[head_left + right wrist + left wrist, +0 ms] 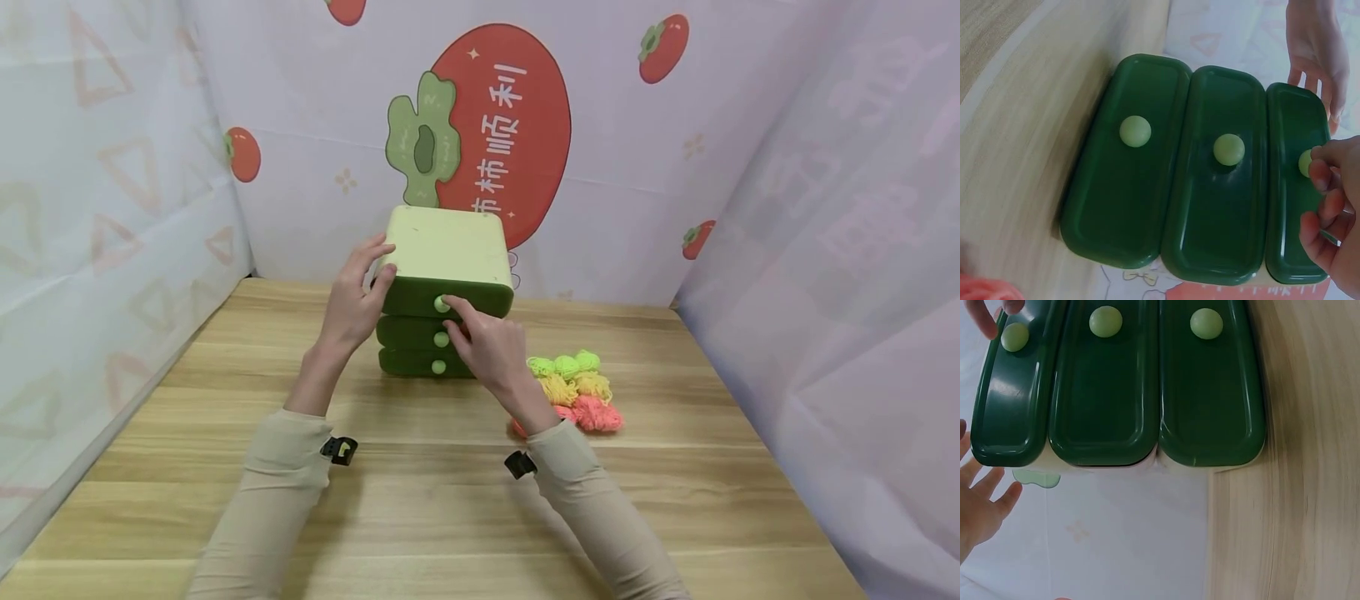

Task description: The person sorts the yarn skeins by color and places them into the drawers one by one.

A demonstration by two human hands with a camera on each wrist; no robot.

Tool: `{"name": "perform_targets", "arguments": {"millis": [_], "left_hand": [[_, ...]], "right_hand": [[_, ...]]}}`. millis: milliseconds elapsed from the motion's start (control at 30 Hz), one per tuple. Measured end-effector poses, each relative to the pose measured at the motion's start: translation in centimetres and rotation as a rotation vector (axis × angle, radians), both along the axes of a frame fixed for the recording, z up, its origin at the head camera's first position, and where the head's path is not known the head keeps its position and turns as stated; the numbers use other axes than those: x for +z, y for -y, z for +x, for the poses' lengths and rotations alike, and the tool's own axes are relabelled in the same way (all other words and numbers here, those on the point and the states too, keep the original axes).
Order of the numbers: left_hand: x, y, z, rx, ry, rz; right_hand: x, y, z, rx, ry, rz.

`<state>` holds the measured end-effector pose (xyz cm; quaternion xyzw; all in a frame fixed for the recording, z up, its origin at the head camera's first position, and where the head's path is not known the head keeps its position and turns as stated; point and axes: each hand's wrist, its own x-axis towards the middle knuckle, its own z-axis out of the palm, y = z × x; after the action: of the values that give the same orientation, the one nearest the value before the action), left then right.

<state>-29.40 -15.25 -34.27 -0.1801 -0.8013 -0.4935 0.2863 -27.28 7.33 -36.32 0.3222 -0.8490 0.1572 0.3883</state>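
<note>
Drawer box (444, 265) stands upright on the table (420, 508). Looks light, stiff, smooth plastic; probably slippery, may skid if tugged. Left hand (356, 297) at its upper left edge, fingers apart. Right hand (491, 346) touches the top knob (441, 305) of 3; can't tell if pinched. Best hold: finger and thumb round knob, left hand bracing box.
</note>
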Motion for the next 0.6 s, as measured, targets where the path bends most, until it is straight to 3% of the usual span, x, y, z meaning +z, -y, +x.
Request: {"name": "perform_targets", "arguments": {"millis": [367,600], "left_hand": [[-0.3,0.6,-0.8,-0.009,0.114,0.1],[-0.3,1.7,-1.7,-0.13,0.241,0.189]], "right_hand": [[-0.7,0.6,-1.2,0.015,0.021,-0.065],[-0.6,1.1,-1.5,-0.001,0.023,-0.07]]}}
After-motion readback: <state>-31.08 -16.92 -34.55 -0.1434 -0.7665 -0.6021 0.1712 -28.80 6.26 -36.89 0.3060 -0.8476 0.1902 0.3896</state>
